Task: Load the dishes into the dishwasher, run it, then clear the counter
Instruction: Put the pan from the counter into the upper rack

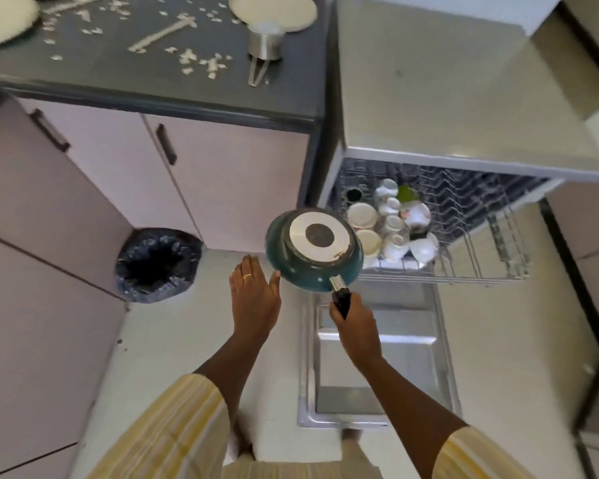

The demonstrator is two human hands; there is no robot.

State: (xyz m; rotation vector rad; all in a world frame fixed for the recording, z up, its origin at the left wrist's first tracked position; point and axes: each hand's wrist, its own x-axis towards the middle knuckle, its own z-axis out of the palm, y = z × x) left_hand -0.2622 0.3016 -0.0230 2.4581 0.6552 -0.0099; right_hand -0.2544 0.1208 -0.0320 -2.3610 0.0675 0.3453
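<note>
Here, pan (314, 249) in right hand (355, 323).

Bright, even daylight; soft shadows; wide-angle bending at edges; slight blur, softer toward corners.

A glossy teal enamel coat is seen on the pan (313, 252), with a matt metal disc on its base. The dishwasher door (377, 357) is lined with brushed steel. White glazed crockery (391, 226) sits in a wire rack (481, 236). The dark surface (118, 74) appears matt.
</note>
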